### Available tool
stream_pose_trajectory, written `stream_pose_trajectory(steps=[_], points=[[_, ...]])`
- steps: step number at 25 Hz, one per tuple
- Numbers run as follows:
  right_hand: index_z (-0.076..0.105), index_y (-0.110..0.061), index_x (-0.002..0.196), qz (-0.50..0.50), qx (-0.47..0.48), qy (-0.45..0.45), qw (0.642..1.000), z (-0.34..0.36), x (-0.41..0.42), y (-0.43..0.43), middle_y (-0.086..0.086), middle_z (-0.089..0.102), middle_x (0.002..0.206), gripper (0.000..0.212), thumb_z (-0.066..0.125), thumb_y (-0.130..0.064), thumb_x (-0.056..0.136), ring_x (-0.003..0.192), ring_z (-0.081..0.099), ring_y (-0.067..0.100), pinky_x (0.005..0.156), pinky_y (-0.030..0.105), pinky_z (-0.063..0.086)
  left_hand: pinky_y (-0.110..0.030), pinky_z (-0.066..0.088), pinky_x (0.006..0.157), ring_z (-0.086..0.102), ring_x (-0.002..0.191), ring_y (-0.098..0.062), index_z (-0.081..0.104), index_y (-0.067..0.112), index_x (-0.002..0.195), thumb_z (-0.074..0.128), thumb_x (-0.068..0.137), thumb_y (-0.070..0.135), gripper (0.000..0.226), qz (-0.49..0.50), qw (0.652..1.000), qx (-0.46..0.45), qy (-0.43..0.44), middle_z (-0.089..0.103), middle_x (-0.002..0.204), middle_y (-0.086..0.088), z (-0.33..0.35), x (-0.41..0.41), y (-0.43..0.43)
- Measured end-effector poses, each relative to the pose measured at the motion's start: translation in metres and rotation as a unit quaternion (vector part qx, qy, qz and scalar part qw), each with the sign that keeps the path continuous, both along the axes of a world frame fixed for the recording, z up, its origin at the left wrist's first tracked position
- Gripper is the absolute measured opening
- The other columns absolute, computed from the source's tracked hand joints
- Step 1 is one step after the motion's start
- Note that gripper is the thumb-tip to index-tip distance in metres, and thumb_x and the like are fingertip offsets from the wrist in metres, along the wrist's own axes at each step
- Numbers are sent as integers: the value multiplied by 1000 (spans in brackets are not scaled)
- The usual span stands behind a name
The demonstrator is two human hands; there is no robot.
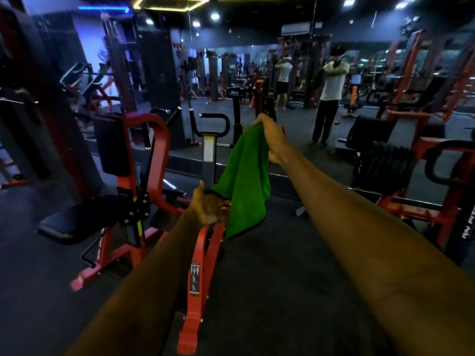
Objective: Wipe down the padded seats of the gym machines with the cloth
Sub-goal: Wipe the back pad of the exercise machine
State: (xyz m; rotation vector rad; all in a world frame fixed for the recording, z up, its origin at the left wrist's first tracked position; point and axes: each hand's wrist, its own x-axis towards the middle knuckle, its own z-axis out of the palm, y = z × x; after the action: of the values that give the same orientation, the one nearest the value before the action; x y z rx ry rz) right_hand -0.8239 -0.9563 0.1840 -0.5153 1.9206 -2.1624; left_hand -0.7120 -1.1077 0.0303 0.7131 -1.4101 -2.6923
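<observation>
Right hand (270,140), raised, grips the top corner of the green cloth (244,183) and left hand (208,206) seems to pinch a lower corner (blurred), spreading it in mid-air, judged as prep for folding, well apart from the padded seat (77,219) at lower left.

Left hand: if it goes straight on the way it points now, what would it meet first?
Likely the black upright post with the white label, straight beyond the left hand, which holds a corner of the green cloth. Depth is unclear.
</observation>
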Motion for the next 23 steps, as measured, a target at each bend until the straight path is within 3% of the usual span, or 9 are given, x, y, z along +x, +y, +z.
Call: stream_pose_trajectory(steps=[3,7,9,12,13,16,19,21,23], points=[[55,-16,63,-26,-15,-23,999,2,-6,7,5,55,60,25,57,-25,86,54,56,21,63,35,48,-38,43,73,63,99,-34,63,17,116,24,97,67,66,-26,999,-44,14,68,112,-15,29,1,-9],[60,-14,77,-39,3,-35,999,-1,-35,8,10,60,74,26,59,-40,80,68,62,27,68,39,53,-32,42,69,64,76,-21,74,19,83,44,95,23,32,-24,987,-162,-6,72,84,-4,57,0,-13],[66,-10,91,-65,39,-28,997,-12,-75,7,10,67,86,41,62,-48,75,82,67,29,76,44,57,-30,40,66,58,68,-18,68,16,77,50,94,10,26,-5,969,-243,-45,65,78,-3,64,0,-28],[66,-8,119,-112,86,-42,989,-39,-129,14,12,70,108,66,66,-56,73,99,68,31,87,45,59,-27,52,51,55,72,-21,59,3,87,61,94,4,7,34,936,-346,-63,61,86,-10,77,-3,-51],[65,-9,121,-124,88,-53,987,-48,-139,18,13,70,111,65,71,-53,75,100,68,31,88,44,59,-27,54,51,58,76,-25,60,-3,94,65,93,4,10,56,928,-363,-56,63,90,-14,81,-7,-59],[65,-3,116,-128,89,-78,985,-41,-95,32,16,69,108,43,80,-26,84,95,69,29,85,44,60,-41,59,78,62,91,-29,61,-7,108,74,87,8,29,109,919,-378,-17,66,97,-19,98,-19,-72],[63,8,115,-71,85,-84,990,-27,-55,38,20,69,105,42,82,-9,81,88,69,32,82,46,60,-27,60,69,66,88,-24,68,-2,102,68,89,1,13,5,922,-387,23,70,92,-11,118,-11,-68],[65,10,115,-24,144,-62,987,-23,-51,39,21,70,110,49,87,-6,74,94,69,33,87,47,59,-27,60,75,68,94,-26,67,-5,108,69,86,-3,22,-44,891,-452,3,70,97,-11,126,-6,-71],[69,8,113,-14,242,13,970,-19,-48,38,18,70,111,46,87,-8,74,98,67,30,88,41,58,-29,56,83,66,93,-28,67,-10,111,72,87,3,28,-3,835,-550,-6,68,100,-14,131,-4,-74]])
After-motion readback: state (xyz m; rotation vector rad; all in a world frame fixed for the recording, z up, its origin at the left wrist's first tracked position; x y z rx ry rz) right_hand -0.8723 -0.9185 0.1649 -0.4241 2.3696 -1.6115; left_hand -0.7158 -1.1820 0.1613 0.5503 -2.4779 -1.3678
